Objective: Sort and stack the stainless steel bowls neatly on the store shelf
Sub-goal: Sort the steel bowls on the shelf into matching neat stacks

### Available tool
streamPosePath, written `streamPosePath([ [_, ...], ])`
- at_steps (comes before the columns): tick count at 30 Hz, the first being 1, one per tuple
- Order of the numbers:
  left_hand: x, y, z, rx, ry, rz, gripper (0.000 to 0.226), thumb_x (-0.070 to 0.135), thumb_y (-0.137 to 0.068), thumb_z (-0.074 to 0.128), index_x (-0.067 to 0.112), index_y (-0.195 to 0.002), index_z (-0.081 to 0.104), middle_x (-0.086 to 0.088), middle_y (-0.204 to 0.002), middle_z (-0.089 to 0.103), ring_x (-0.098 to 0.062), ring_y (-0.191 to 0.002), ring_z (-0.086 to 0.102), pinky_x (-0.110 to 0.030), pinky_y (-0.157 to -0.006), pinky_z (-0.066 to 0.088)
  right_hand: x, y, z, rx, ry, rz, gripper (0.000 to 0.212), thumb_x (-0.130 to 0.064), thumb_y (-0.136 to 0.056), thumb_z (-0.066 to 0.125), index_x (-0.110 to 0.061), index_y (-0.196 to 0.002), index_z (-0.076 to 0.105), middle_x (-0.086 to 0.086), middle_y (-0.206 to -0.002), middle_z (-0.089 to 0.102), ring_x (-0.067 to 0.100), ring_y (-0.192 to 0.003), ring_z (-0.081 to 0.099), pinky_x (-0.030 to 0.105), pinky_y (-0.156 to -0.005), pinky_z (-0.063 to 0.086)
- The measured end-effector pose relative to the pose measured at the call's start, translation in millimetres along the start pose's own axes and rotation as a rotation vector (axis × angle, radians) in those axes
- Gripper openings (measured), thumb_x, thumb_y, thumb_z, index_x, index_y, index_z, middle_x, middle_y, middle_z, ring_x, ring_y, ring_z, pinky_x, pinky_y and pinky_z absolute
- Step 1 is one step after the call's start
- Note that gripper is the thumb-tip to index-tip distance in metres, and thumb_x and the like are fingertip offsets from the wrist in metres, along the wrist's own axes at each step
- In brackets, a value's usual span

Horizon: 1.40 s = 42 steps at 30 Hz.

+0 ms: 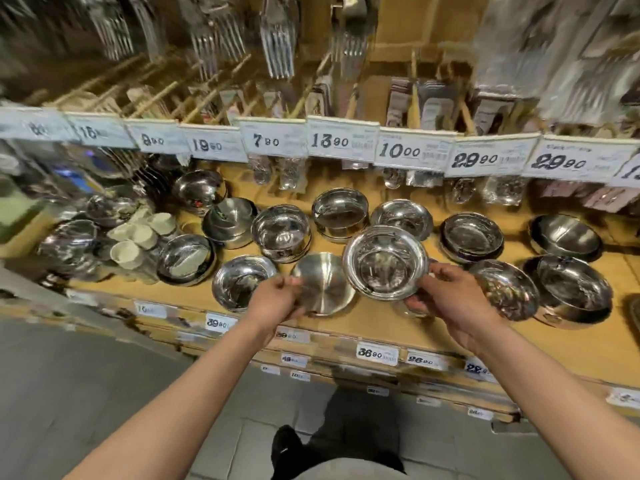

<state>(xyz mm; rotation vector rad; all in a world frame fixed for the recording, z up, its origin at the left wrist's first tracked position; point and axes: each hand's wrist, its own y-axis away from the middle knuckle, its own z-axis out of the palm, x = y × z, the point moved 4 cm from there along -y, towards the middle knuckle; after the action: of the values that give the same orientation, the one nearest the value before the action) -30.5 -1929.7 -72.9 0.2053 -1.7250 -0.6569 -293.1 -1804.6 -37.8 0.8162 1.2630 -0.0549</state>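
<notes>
Steel bowls (385, 263) (one apiece) held in both hands (446, 296) above shelf (571, 348).

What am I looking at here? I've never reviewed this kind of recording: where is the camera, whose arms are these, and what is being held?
There is no robot. The single picture comes from a wide-angle camera worn on a person's head, looking down at their own arms in front of a wooden store shelf. Steel bowls stand on it, singly and in stacks, beside a cluster of pale cups; price tags hang above. The right hand holds a shiny bowl tilted toward the camera. The left hand grips a matte bowl.
</notes>
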Motion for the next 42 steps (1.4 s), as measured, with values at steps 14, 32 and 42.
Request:
streamPosePath([
  [14, 11, -35, -150, 0.045, 0.191, 0.017, 0.014, 0.014, -0.097, 0.067, 0.004, -0.106, 0.072, -0.004, -0.082, 0.068, -0.009, -0.071, 0.065, -0.022, -0.070, 0.062, 39, -20, 205, -0.174, 0.074, 0.125, 0.040, 0.006, -0.096, 0.060, 0.000, -0.135, 0.051, 0.022, -0.109, 0.070, 0.026, -0.067, 0.076, 0.030, -0.056, 0.061],
  [32, -8, -91, -175, 0.080, -0.036, -0.044, 0.026, -0.014, -0.086, 0.067, -0.008, -0.110, 0.069, -0.030, -0.108, 0.072, -0.025, -0.079, 0.062, -0.034, -0.070, 0.055, 57, -48, 258, 0.016, 0.472, -0.035, 0.023, -0.007, -0.094, 0.066, -0.020, -0.112, 0.070, -0.011, -0.086, 0.069, -0.010, -0.053, 0.064, 0.003, -0.047, 0.043],
  [42, -25, -97, -172, 0.096, -0.045, -0.064, 0.024, -0.015, -0.086, 0.063, 0.006, -0.096, 0.069, -0.016, -0.094, 0.068, -0.026, -0.081, 0.063, -0.051, -0.091, 0.057, 57, -44, 262, 0.067, 0.736, -0.176, 0.029, -0.012, -0.094, 0.063, -0.017, -0.121, 0.069, 0.008, -0.107, 0.074, 0.024, -0.094, 0.070, 0.047, -0.089, 0.057],
])
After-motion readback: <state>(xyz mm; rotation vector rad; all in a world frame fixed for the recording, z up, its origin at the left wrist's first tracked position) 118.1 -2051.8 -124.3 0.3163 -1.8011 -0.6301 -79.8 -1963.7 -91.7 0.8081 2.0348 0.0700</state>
